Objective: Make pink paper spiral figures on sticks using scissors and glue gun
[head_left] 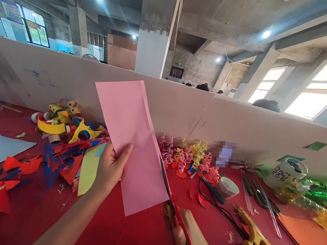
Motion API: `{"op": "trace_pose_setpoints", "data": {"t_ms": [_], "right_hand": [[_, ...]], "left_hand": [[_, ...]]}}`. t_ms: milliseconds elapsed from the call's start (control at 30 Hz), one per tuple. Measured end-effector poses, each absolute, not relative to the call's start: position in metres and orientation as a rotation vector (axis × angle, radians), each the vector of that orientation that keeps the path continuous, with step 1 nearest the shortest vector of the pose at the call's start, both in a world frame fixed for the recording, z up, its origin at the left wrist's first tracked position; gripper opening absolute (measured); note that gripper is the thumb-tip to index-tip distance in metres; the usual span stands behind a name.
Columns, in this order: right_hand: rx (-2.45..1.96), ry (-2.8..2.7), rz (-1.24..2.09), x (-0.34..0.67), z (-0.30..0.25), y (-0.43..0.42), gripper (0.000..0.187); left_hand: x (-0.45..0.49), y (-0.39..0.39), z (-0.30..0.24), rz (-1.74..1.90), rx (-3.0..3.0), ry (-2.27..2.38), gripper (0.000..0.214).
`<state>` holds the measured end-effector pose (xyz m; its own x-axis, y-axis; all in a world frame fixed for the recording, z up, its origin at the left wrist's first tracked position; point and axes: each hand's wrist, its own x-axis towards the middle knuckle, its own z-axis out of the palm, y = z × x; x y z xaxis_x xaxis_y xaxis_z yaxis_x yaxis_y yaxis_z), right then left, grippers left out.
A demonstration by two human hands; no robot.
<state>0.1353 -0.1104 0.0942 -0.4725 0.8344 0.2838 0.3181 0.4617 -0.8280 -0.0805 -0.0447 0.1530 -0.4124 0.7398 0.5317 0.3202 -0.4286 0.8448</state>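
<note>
- One red-covered table (129, 234) fills the lower part of my view, and a pale partition (40, 76) runs along its far side.
- One pink sheet (134, 142) of plain paper is held up over the table, in front of the partition. It is a tall rectangle leaning to the left, matte and unmarked, with soft creases near the middle. A second edge runs just inside its right side, from the top corner down. I cannot tell whether that is a fold or a cut strip.
- A heap of paper offcuts (59, 155) in red, blue and yellow lies on the table behind my left arm.
- My left hand (111, 167) pinches the pink sheet at its left edge, thumb on the front face and fingers hidden behind.
- My right hand (190, 236) is closed around the red handles of the scissors (165, 182), low at the bottom edge of the view.
- The scissors' dark blades lie close together along the sheet's lower right edge, pointing up.
- A yellow glue gun (252, 233) lies on the table to the right, well apart from the sheet.
- A cluster of small pink and yellow paper curls (189, 157) stands by the partition, behind the sheet's right side.
</note>
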Motion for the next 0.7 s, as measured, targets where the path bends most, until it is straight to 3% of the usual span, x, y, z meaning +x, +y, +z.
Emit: {"op": "trace_pose_setpoints", "data": {"t_ms": [700], "right_hand": [[-1.062, -1.97, 0.948, 0.1397, 0.0889, -0.1084, 0.065]], "left_hand": [[-0.086, -0.0415, 0.152, 1.869, 1.389, 1.309, 0.028]]}}
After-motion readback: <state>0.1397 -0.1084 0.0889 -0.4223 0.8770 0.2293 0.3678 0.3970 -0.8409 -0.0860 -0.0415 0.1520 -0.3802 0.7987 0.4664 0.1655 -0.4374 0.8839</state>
